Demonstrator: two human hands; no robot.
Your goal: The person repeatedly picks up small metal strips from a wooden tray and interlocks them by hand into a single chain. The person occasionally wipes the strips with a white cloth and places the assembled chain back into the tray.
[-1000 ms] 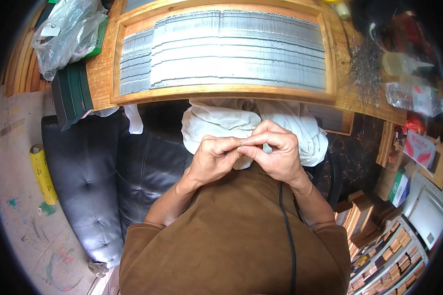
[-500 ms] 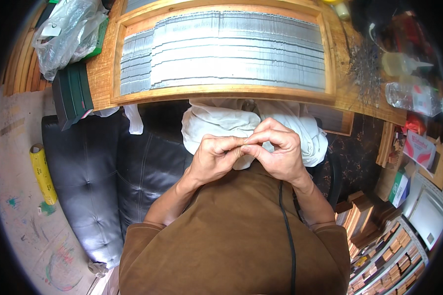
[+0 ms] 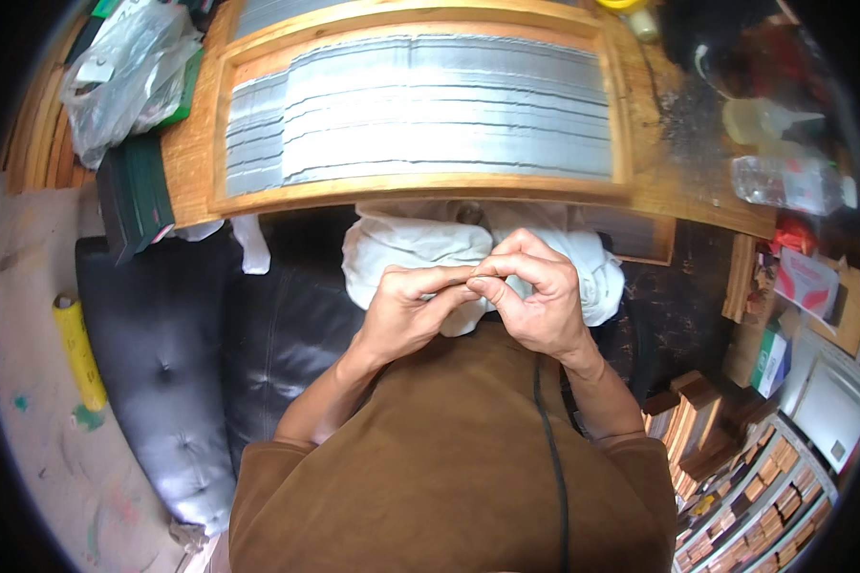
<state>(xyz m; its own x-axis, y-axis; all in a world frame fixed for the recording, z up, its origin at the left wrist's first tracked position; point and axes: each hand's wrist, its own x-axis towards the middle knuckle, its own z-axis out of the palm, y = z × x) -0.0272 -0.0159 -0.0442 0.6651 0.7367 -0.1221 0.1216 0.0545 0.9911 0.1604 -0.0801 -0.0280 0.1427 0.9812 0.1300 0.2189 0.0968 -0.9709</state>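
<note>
Both hands meet fingertip to fingertip in front of my chest, above a white cloth (image 3: pixel 406 253) bunched over my lap. My left hand (image 3: pixel 406 304) is closed in a pinch of thumb and index finger. Against it, my right hand (image 3: pixel 540 298) pinches with its thumb and fingers. Whatever sits between the tips is too small to make out. Beyond the hands, a wooden tray (image 3: pixel 401 187) on the table holds tightly packed rows of thin grey metal pieces (image 3: pixel 420 110).
A wooden table (image 3: pixel 189 162) carries a plastic bag (image 3: pixel 129 76), a green box (image 3: pixel 136 196) and a clear bottle (image 3: pixel 793 183). To the left are a black leather seat (image 3: pixel 158 363) and a yellow tube (image 3: pixel 79 353). Racks of small wooden-looking blocks (image 3: pixel 760 501) stand at lower right.
The view has shifted slightly, so the table sits a little lower and to the left. My hands keep almost the same pinch, fingertips together.
</note>
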